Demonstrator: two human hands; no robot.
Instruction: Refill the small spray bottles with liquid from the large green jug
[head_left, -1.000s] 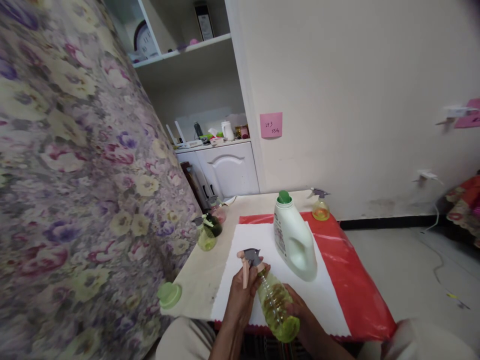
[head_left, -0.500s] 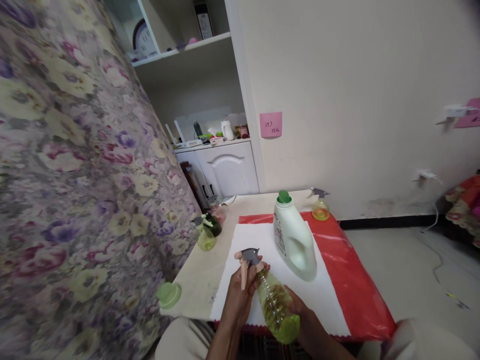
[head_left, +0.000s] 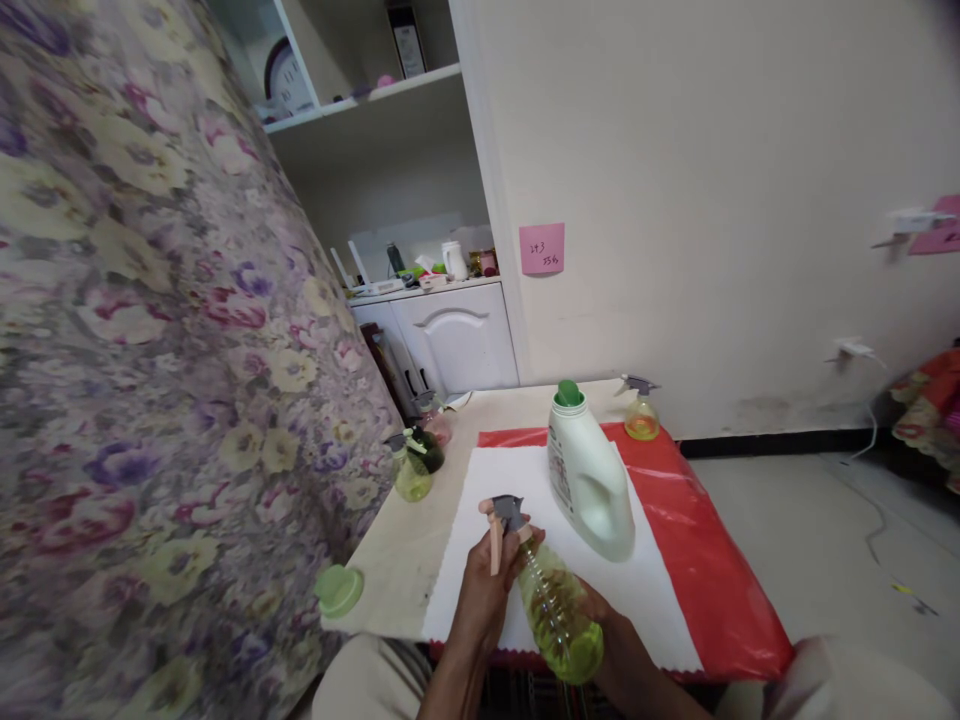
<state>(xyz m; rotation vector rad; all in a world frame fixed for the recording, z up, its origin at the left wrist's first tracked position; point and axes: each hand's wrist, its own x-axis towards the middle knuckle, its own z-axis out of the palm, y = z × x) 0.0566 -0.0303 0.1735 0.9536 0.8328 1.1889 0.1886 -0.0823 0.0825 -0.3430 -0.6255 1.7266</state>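
Over the near edge of the table (head_left: 390, 580), the tilted yellow-green spray bottle (head_left: 553, 605), likely light, slick and slightly yielding, is held by the left grip (head_left: 487, 582) closed around its neck and the right grip (head_left: 609, 618) cupped against its lower body, probably the 2 surest holds.
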